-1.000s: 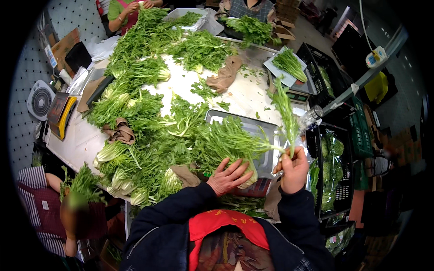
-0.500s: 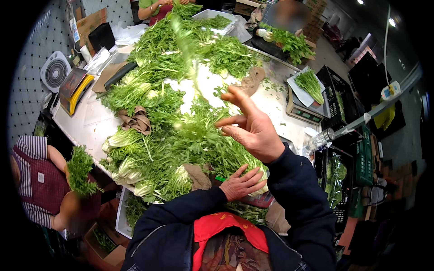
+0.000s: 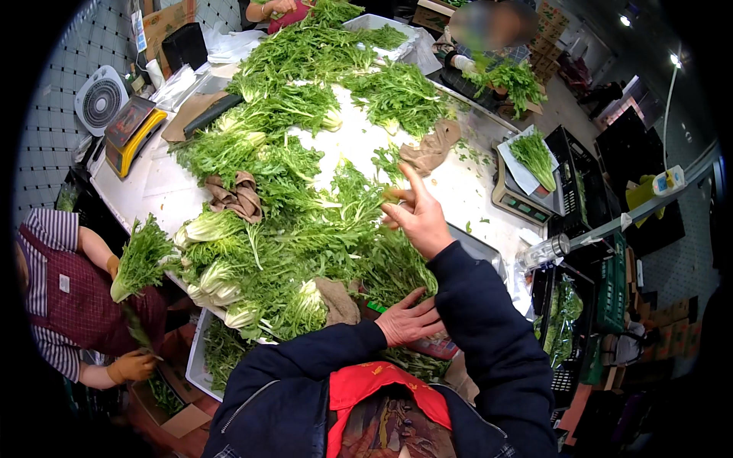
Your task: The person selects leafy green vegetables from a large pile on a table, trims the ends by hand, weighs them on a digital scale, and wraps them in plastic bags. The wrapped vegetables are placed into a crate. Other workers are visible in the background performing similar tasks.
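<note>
Right hand (image 3: 418, 217) raised over the white worktable (image 3: 466, 183), fingers spread, gripping nothing. Left hand (image 3: 408, 320) lies flat and open on the near heap of leafy green white-stemmed vegetables (image 3: 290, 237). Judged: most still unsorted; one bunch sits on the far-right scale tray (image 3: 534, 156)

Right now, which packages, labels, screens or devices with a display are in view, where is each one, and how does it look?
Weighing scale: table's far left corner, yellow body, dark tilted display panel.
Second scale: right side of the table, grey, a white tray of greens on top.
Cardboard box: upper left behind the table, brown, with a pale label.
Small tag: on a co-worker's striped apron, left edge, white rectangle.
</note>
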`<state>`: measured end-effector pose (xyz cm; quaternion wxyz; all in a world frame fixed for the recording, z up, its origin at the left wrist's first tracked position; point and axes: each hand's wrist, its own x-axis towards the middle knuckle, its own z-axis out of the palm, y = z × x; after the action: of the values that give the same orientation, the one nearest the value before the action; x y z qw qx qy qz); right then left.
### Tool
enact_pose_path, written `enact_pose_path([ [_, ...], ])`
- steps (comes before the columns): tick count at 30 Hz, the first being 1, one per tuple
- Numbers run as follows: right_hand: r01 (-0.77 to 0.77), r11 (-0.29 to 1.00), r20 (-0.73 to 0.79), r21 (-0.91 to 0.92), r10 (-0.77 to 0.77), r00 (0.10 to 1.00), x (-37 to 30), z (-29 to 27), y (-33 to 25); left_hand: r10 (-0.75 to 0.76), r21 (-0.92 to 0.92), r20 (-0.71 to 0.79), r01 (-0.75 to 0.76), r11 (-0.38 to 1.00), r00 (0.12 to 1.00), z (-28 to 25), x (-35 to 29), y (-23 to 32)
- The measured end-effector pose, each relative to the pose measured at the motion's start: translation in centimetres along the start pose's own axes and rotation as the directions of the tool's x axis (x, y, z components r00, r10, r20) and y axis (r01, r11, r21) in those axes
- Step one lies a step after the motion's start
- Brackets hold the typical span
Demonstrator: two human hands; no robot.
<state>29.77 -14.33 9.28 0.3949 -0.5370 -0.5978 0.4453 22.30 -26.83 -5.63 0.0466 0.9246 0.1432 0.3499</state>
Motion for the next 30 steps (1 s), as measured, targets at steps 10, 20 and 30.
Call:
enact_pose_path([
  [10, 0.138, 0.985, 0.416, 0.104, -0.169, 0.893, -5.3, -9.3, 1.4, -0.268, -0.281, -0.136, 0.223, 0.933, 0.954, -6.8, 3.9, -1.2],
  [20, -0.122, 0.985, 0.304, 0.119, 0.081, 0.949, -13.2, -9.8, 8.7, -0.745, -0.898, 0.394, 0.054, -0.436, 0.538, -12.5, 2.4, -7.1],
  [30, -0.112, 0.961, -0.291, 0.252, 0.186, 0.939, -15.9, -11.4, 8.4, -0.647, -0.902, 0.405, 0.166, -0.399, 0.646, -11.4, -0.3, -8.8],
])
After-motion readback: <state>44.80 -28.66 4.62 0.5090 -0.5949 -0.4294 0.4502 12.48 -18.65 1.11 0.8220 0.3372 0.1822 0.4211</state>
